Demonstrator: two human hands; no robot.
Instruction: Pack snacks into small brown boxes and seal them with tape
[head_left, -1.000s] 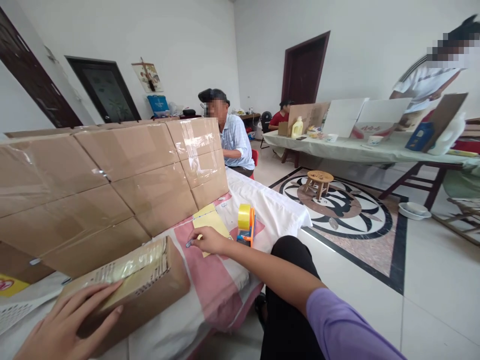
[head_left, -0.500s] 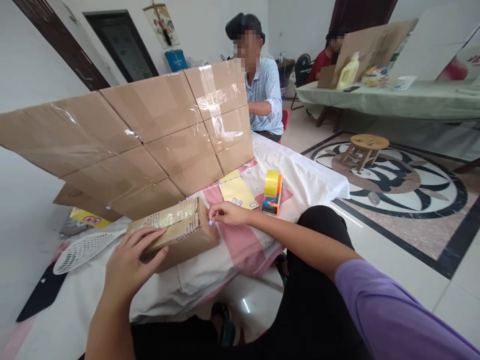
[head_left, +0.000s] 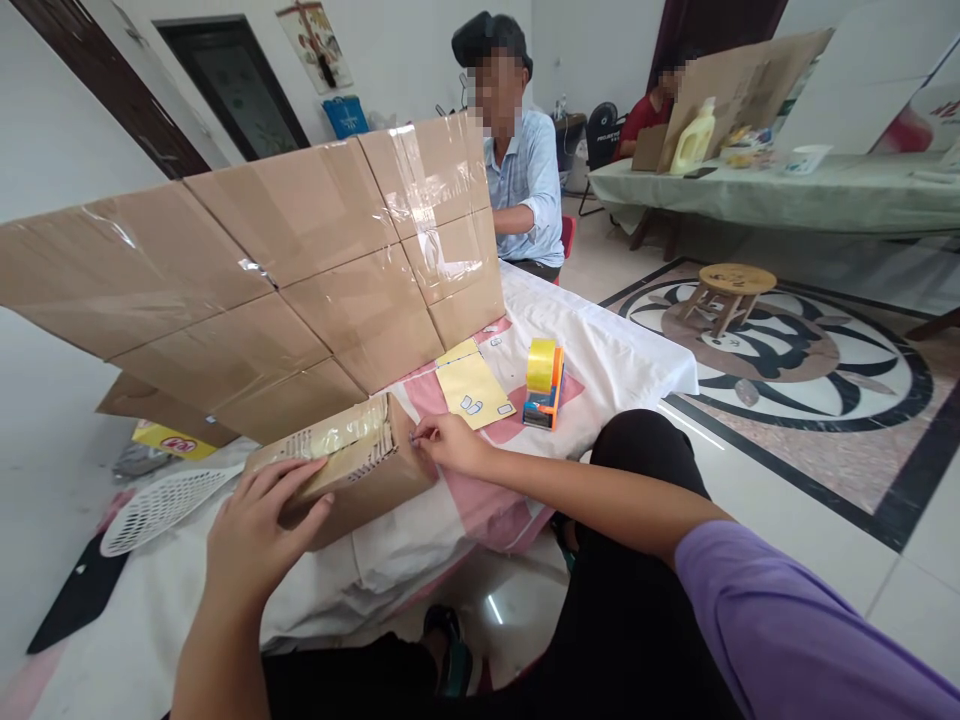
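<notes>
Small cardboard box [head_left: 341, 478]: lies near the counter's [head_left: 600, 365] front edge, taped top up. Left hand [head_left: 259, 535] spread flat on it, steadying. Right hand [head_left: 448, 440] pinches a small sticker at the box's right end. Step: labelling; pressing flat likely follows. Sticker sheet [head_left: 471, 388] and tape dispenser [head_left: 545, 382] lie beyond.

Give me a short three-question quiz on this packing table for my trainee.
1. True or false: the left hand rests flat on top of the small box.
2. Which lies nearer the right hand: A, the yellow sheet, or B, the white basket?
3. Fill in: the tape dispenser stands on the ____ side of the yellow sheet.

Key: 1 true. 2 A. 3 right, as the camera sees it.
</notes>
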